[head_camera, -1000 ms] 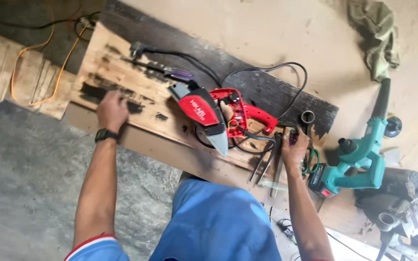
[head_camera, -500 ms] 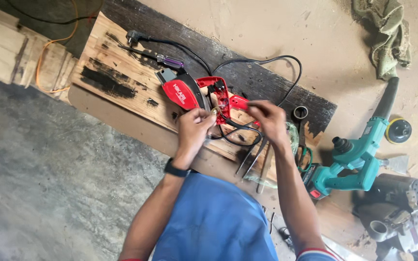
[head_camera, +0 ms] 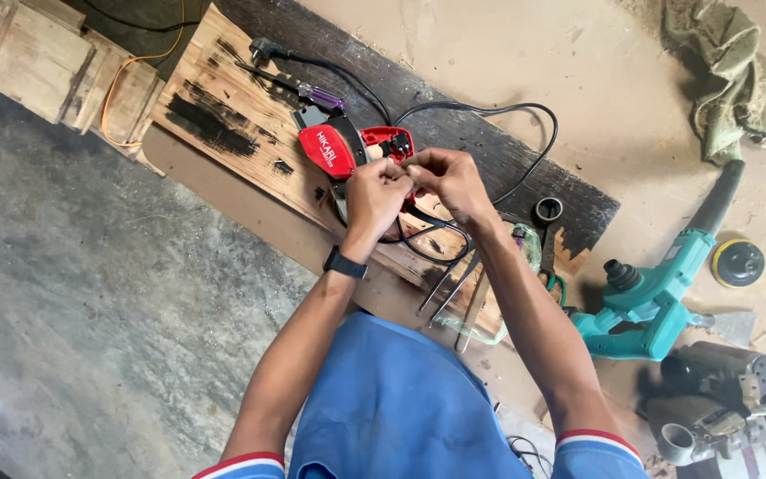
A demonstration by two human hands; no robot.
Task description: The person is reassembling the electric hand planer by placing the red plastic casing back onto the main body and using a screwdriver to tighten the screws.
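Lying under both hands: scorched board [head_camera: 223, 115]. Beyond right hand, well apart: teal drill [head_camera: 658, 293]. Just beyond fingertips: red tool [head_camera: 347, 151], on board, black cord [head_camera: 489, 115] looping off past right hand. Left hand [head_camera: 374, 197] and right hand [head_camera: 449, 182] meet above red tool, fingertips pinched together on something too small to tell. Black watch [head_camera: 345, 263] behind left grip.

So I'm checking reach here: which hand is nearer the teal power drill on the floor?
Right. The right hand is over the red tool, on the side toward the teal power drill; the left hand sits just beyond it, farther from the drill.
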